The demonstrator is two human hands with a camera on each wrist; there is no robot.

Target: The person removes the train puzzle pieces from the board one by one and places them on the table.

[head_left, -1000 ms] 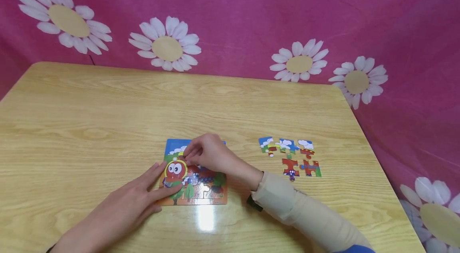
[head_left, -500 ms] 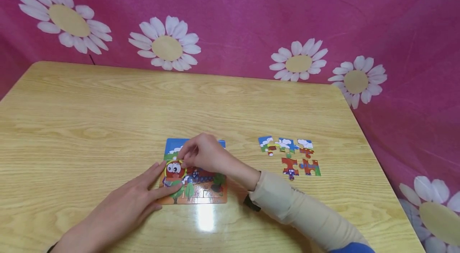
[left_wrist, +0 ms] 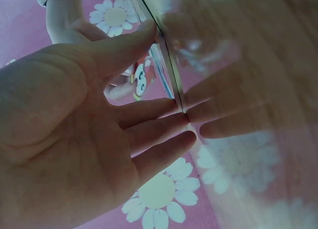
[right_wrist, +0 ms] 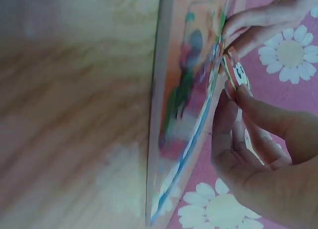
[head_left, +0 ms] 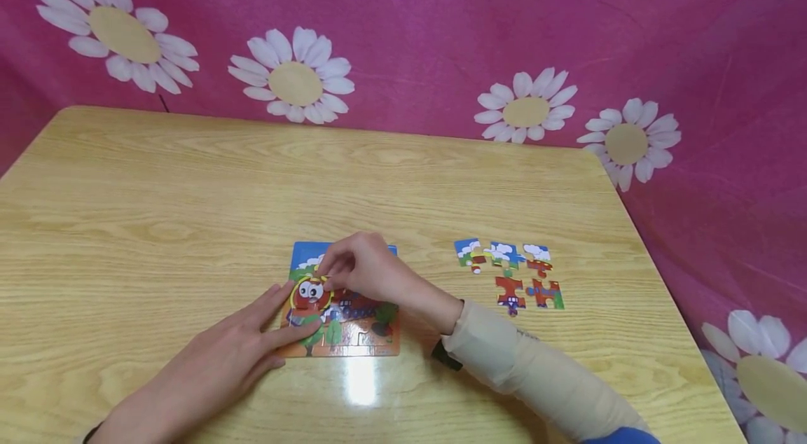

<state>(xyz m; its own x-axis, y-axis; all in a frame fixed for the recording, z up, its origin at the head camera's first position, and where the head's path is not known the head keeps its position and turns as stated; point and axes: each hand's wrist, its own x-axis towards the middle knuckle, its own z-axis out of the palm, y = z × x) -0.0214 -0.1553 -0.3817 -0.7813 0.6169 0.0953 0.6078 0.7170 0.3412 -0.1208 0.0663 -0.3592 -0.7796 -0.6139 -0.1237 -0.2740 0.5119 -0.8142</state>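
Observation:
A jigsaw piece [head_left: 310,293] with big white eyes on a red face lies over the left part of a colourful puzzle board [head_left: 353,352]. My right hand [head_left: 368,272] pinches it between thumb and fingertips at its upper right edge. In the right wrist view the face piece [right_wrist: 238,74] stands tilted off the board. My left hand [head_left: 221,349] rests at the board's left edge with fingers extended, the thumb lying across the lower left corner. The right hand and forearm hide the board's upper right part.
Several loose jigsaw pieces [head_left: 509,292] lie on the wooden table [head_left: 221,185] to the right of the board, in two rough rows. Behind the table hangs a pink cloth [head_left: 403,24] with large white flowers.
The face piece dipped closer to the board half a second ago and now sits a little higher and tilted, still in the right fingers. The left hand keeps its place.

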